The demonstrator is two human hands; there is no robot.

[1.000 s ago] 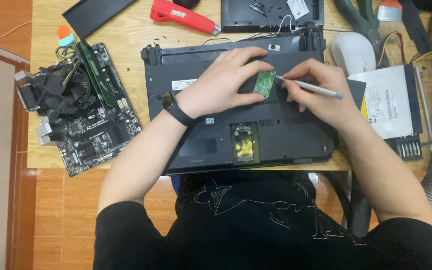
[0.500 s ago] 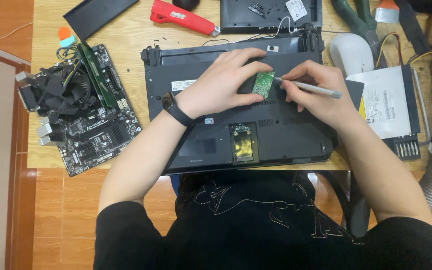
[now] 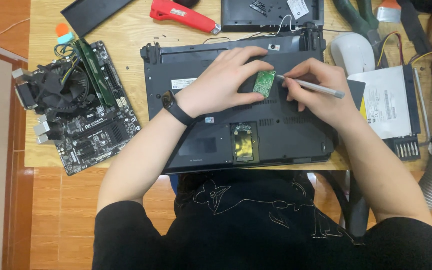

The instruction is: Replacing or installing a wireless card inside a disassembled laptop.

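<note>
Green card [image 3: 264,83] sits on the upturned laptop [image 3: 276,135] (near its hinge edge), pinched by the left hand [image 3: 223,82]; the right hand [image 3: 316,92] fingers pinch a screwdriver [image 3: 311,86], tip touching the card.

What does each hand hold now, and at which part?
The left hand holds a small green circuit card by its left edge. The right hand grips a slim grey screwdriver along its shaft, tip at the card.
</note>
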